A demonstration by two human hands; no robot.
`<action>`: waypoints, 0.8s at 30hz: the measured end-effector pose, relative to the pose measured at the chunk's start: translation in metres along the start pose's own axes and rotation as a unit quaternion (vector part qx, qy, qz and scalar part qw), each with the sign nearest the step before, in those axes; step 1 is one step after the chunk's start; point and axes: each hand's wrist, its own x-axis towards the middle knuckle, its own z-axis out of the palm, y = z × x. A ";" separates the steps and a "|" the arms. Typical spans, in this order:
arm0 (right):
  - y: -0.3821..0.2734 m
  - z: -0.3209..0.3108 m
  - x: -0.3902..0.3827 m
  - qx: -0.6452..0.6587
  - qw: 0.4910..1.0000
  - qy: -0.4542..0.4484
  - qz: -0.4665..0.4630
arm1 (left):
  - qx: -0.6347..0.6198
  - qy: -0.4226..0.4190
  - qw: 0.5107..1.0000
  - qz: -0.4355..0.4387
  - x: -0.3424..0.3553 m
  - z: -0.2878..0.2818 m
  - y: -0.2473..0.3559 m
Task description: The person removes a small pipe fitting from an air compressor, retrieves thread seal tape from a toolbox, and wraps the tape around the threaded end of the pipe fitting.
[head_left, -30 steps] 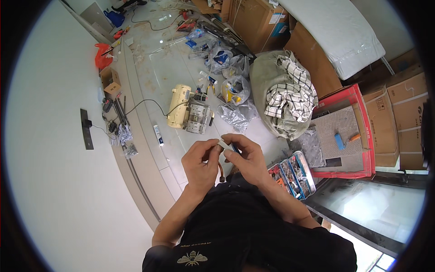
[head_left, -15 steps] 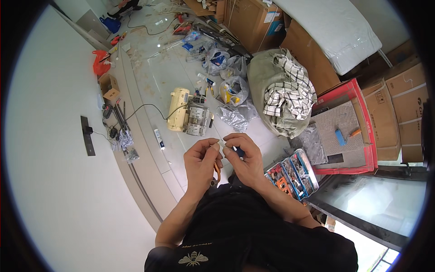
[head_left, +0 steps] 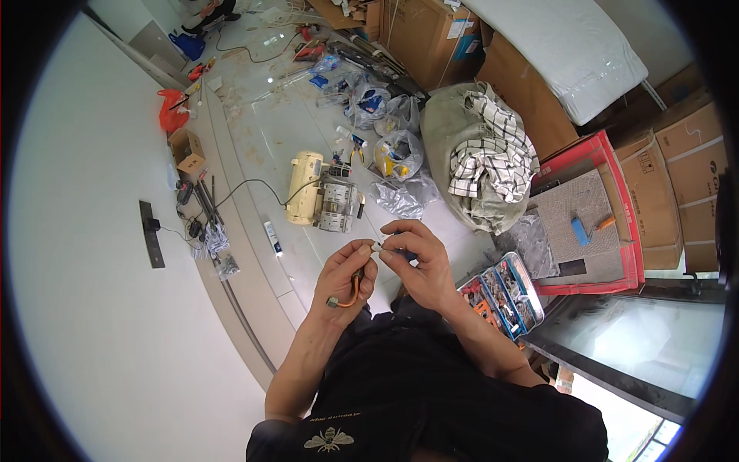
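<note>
My left hand (head_left: 344,277) is closed on a short orange hose (head_left: 356,288) with a fitting (head_left: 332,302) at its end, and its fingertips pinch at a small white piece (head_left: 376,247). My right hand (head_left: 422,271) also pinches at the white piece from the right, with a dark blue object (head_left: 409,256) partly hidden in its curled fingers. Beyond my hands, a cream air compressor (head_left: 304,189) stands on the tiled floor, and a sealant tube (head_left: 273,239) lies left of it.
An open toolbox (head_left: 508,292) is by my right forearm, beside a red-edged carton (head_left: 633,223). Plastic bags (head_left: 400,154), a large sack with checked cloth (head_left: 485,162) and cardboard boxes (head_left: 431,38) crowd the right. A person (head_left: 219,11) is at the back; rods (head_left: 206,192) lie along the left wall.
The hose's fitting end has swung left from below my fingers, and my left hand has turned with it. My right hand's fingers have shifted slightly upward around the white piece.
</note>
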 end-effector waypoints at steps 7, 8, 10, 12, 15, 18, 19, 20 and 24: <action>-0.006 -0.018 0.012 -0.003 0.997 -0.070 -0.025 | -0.064 -0.064 0.992 -0.085 0.000 -0.007 0.012; -0.007 -0.020 0.013 -0.007 0.996 -0.085 -0.036 | -0.069 -0.082 0.989 -0.105 0.001 -0.007 0.014; -0.010 -0.023 0.014 -0.012 0.994 -0.101 -0.047 | -0.076 -0.101 0.984 -0.124 0.001 -0.007 0.015; -0.013 -0.026 0.016 0.007 0.992 -0.124 -0.027 | -0.092 -0.119 0.979 -0.140 0.000 -0.007 0.015; -0.010 -0.029 0.019 0.028 0.987 -0.155 -0.026 | -0.101 -0.171 0.968 -0.155 0.004 -0.017 0.012; -0.011 -0.030 0.020 0.045 0.985 -0.166 -0.033 | -0.113 -0.207 0.960 -0.151 0.005 -0.017 0.009; -0.013 -0.031 0.021 0.045 0.985 -0.166 -0.034 | -0.113 -0.208 0.960 -0.151 0.005 -0.017 0.009; -0.015 -0.031 0.021 0.045 0.984 -0.169 -0.047 | -0.111 -0.227 0.957 -0.143 0.005 -0.017 0.008; -0.025 -0.031 0.021 0.021 0.984 -0.161 -0.071 | -0.092 -0.258 0.955 -0.110 0.006 -0.016 0.009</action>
